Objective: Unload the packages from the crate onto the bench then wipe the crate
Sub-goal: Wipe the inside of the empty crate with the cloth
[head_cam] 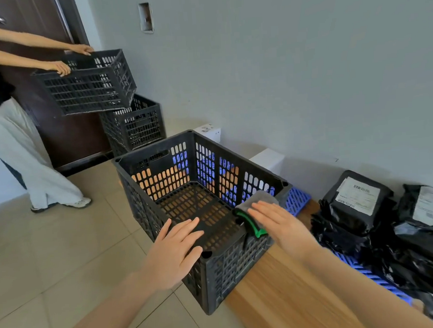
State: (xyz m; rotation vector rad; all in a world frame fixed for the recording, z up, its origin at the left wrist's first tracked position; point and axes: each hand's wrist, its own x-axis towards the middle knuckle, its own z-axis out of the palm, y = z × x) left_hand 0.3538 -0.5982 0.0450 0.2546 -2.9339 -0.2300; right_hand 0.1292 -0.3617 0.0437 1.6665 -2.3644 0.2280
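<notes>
A black slotted plastic crate (pixel 160 167) sits empty at the left end of the wooden bench (pixel 276 292), part of it overhanging the floor. My left hand (pixel 175 247) lies flat on the crate's near rim, fingers straight. My right hand (pixel 280 223) presses a grey cloth with green trim (pixel 254 212) onto the crate's right near rim, fingers straight. Several black plastic-wrapped packages (pixel 357 206) with white labels are piled on the bench to the right of the crate.
Another person at the far left holds a second black crate (pixel 86 83) over a third crate (pixel 137 123) by a dark door. A blue slotted panel (pixel 297 200) lies on the bench behind the crate. White boxes (pixel 268 160) stand against the grey wall. Beige tiled floor lies left.
</notes>
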